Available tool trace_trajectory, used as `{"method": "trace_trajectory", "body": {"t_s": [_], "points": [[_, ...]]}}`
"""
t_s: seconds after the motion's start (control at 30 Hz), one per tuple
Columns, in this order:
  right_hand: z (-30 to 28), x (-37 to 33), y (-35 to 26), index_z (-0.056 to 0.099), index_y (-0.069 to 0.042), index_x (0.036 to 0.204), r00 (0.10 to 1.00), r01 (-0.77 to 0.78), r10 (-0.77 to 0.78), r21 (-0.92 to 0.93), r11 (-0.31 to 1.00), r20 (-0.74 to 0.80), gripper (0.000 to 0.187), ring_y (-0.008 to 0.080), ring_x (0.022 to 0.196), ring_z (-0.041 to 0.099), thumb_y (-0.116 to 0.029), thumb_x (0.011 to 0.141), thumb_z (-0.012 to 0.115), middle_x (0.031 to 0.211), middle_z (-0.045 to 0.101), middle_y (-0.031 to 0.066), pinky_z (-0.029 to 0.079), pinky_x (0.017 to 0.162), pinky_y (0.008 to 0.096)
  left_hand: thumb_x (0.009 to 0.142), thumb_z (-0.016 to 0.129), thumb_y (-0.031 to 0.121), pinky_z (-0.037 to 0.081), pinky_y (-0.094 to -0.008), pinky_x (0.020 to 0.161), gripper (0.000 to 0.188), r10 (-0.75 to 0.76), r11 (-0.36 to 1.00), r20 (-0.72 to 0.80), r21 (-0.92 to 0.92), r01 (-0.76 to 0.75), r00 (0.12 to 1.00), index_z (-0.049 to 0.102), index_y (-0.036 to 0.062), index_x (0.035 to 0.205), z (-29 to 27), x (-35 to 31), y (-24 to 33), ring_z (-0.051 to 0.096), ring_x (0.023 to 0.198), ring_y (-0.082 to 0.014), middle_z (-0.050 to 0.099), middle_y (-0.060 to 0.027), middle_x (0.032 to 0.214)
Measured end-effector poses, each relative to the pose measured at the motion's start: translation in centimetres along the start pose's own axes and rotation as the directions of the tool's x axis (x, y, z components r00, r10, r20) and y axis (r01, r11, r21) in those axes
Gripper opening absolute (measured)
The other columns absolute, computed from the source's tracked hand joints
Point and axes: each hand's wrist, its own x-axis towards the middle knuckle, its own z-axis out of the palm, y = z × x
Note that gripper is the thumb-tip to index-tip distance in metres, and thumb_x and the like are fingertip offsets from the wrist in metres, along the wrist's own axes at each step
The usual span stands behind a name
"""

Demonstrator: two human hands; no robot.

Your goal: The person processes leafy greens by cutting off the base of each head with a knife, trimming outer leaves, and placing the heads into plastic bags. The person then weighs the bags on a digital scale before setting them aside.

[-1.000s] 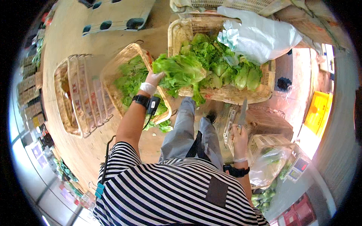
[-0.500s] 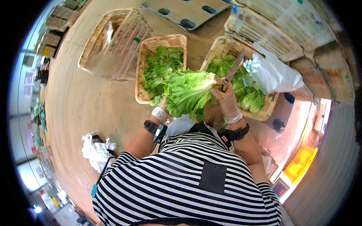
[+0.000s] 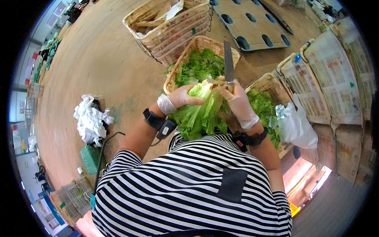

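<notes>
Two gloved hands work close together in front of the person's striped shirt [image 3: 189, 189], with a head of lettuce [image 3: 201, 114] between them. The left hand [image 3: 182, 97] is closed around the lettuce's left side near its pale base, the thumb lying across the front. The right hand [image 3: 240, 103] grips a knife [image 3: 228, 65] by its handle, the broad blade pointing away from the body and standing clear of the leaves. That hand's thumb side lies right at the base of the lettuce; whether it presses on it, I cannot tell. The lettuce is held up off any surface, its frilly leaves hanging toward the shirt. Dark bands circle both wrists.

Just beyond the hands, a tilted plastic crate [image 3: 170, 83] holds loose green leaves [image 3: 203, 65]. To the right, partly hidden by the right arm, a second crate [image 3: 272, 83] contains more lettuce [image 3: 259, 103], and a translucent plastic bag [image 3: 296, 128] overlaps its right side. Nested crates [image 3: 169, 41] stand behind the first one, near a flat pallet [image 3: 252, 24] with round dark openings. Well to the left, crumpled white bags [image 3: 89, 120] lie on the brown floor [image 3: 94, 67] beside a green bundle [image 3: 90, 159].
</notes>
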Motion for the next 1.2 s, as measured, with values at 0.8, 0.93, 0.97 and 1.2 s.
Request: {"method": "trace_trajectory", "body": {"t_s": [0.8, 0.93, 0.97, 1.2], "points": [[4.5, 8.5, 2.7, 0.057, -0.012, 0.09, 0.912, 0.372, -0.313, -0.855, 0.361, 0.265, 0.017, 0.0282, 0.071, 0.055, -0.012, 0.073, 0.058, 0.074, 0.054, 0.0085, 0.044, 0.062, 0.039, 0.066, 0.075, 0.029, 0.045, -0.0294, 0.079, 0.059, -0.071, 0.995, -0.542, 0.019, 0.097, 0.837, 0.052, 0.0003, 0.112, -3.9, -4.3, -0.5, 0.059, 0.087, -0.0187, 0.062, -0.0127, 0.098], [2.3, 10.4, 8.5, 0.056, -0.01, 0.088, 0.992, 0.001, 0.122, -0.947, 0.32, 0.043, 0.011, 0.0314, 0.071, 0.054, -0.014, 0.078, 0.056, 0.078, 0.057, 0.0125, 0.045, 0.063, 0.0391, 0.066, 0.076, 0.029, 0.045, -0.0292, 0.081, 0.067, -0.058, 0.996, -0.552, -0.093, 0.007, 0.832, 0.047, -0.0017, 0.118, -5.7, -4.5, -3.5, 0.057, 0.092, -0.0176, 0.06, -0.0126, 0.103], [2.2, 10.6, 8.7, 0.056, -0.009, 0.09, 0.98, -0.103, 0.2, -0.906, 0.41, -0.021, 0.013, 0.0281, 0.07, 0.056, -0.018, 0.081, 0.055, 0.079, 0.059, 0.0109, 0.045, 0.063, 0.0364, 0.066, 0.076, 0.029, 0.045, -0.0292, 0.081, 0.067, -0.053, 0.996, -0.55, -0.087, 0.006, 0.833, 0.047, -0.0017, 0.118, -6.3, -4.4, -4.3, 0.057, 0.092, -0.0176, 0.06, -0.0126, 0.103], [8.3, 12.6, 0.9, 0.059, -0.005, 0.103, 0.944, -0.113, 0.077, 0.094, 0.989, 0.322, 0.034, 0.009, 0.08, 0.052, -0.031, 0.082, 0.063, 0.085, 0.058, 0.0013, 0.043, 0.073, 0.023, 0.077, 0.066, 0.033, 0.043, -0.0286, 0.087, 0.064, -0.09, 0.779, -0.276, -0.618, -0.105, 0.957, 0.041, -0.0005, 0.125, -8.3, -3.3, -6.0, 0.054, 0.099, -0.0154, 0.055, -0.0085, 0.113]]}}
